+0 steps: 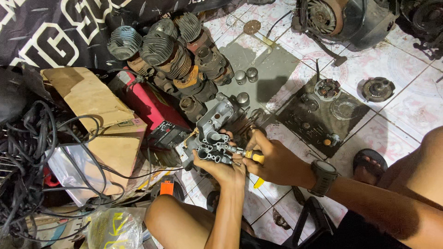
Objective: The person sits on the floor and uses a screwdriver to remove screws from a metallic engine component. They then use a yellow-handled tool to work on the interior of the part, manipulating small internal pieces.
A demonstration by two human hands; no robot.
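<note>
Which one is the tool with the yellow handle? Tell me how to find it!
Start at the pile of ribbed engine cylinders at the top, then drop to the grey metal engine part held by the left hand. The screwdriver is in the right hand beside it, the only thing there with a yellow handle.

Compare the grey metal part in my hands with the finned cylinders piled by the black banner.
The grey metal part is pale, blocky and clean-looking; the finned cylinders are round, ribbed, dark and rusty. The part is held in the left hand, with the right hand gripping a yellow-handled screwdriver; the cylinders lie heaped on the floor. Both are metal.
</note>
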